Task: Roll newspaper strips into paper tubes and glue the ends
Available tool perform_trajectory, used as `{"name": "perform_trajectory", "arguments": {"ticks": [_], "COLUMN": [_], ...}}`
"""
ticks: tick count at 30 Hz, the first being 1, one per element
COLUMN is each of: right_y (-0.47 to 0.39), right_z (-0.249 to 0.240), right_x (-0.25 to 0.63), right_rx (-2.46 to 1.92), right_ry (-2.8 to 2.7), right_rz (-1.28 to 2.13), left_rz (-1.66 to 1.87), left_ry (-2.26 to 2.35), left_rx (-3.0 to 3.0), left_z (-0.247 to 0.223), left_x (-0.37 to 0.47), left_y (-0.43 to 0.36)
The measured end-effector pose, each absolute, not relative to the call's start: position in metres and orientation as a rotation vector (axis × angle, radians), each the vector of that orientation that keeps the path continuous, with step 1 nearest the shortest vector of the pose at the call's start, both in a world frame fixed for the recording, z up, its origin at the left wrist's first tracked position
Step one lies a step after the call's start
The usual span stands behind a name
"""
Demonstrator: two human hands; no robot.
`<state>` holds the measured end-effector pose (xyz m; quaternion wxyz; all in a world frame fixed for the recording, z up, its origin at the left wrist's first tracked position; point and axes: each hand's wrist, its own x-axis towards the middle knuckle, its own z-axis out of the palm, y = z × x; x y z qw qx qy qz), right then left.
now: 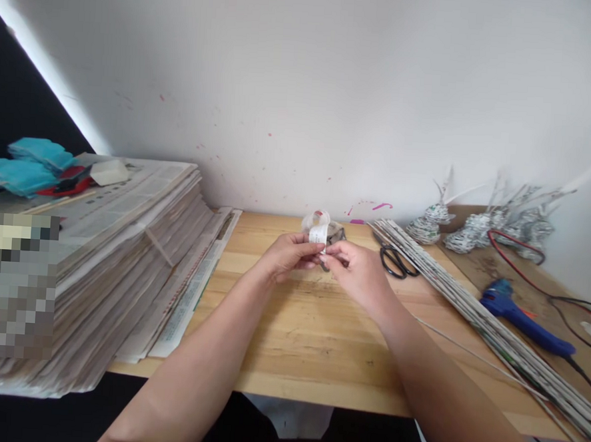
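Grips curled white printed-paper strip point(317, 235) in left hand point(291, 253) and pinches its lower end in right hand point(363, 270), with black loop-handled scissors point(397, 263) right of both.

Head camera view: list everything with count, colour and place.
printed piece: one, white, held, centre
unclear item: one, greyish, behind it
tabletop: one, light wood, centre
newspaper stack: one, greyish, left
packets: several, light blue, far left
block: one, off-white, on the stack
unclear object: one, red and black, left
scissors: one pair, black, right of centre
paper rods: one bundle, greyish, right
woven figures: about four, greyish, back right
board: one, brown, right
glue gun: one, blue, right
cords: count unclear, red and black, right
wall: one, white, behind
arms: two, bare, lower centre
left hand: one, bare, at the printed piece
right hand: one, bare, fingertips nearby
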<state>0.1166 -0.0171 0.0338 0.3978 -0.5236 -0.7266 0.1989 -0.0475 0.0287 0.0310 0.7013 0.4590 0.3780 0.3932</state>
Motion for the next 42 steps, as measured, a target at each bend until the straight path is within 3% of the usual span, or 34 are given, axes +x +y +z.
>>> {"name": "perform_trajectory", "arguments": {"ticks": [9, 16, 24, 42], "right_y": [-0.022, -0.022, -0.024, -0.027], "right_z": [0.046, 0.045, 0.047, 0.049], "right_x": [0.116, 0.114, 0.112, 0.111], "right_rx": [-1.436, -1.427, -1.396, -1.476], "right_ry": [-1.924, -1.859, -1.881, -1.995], "right_rz": [0.358, 0.586, 0.210, 0.072], "left_rz": [0.950, 0.983, 1.028, 1.036], "left_ry": [0.874, 0.828, 0.798, 0.679], "left_rx": [1.021, 0.977, 0.767, 0.658], "left_z": [0.034, 0.033, 0.035, 0.036], "left_x": [-0.049, -0.045, -0.042, -0.039], "left_y": [0.029, 0.028, 0.029, 0.027]}}
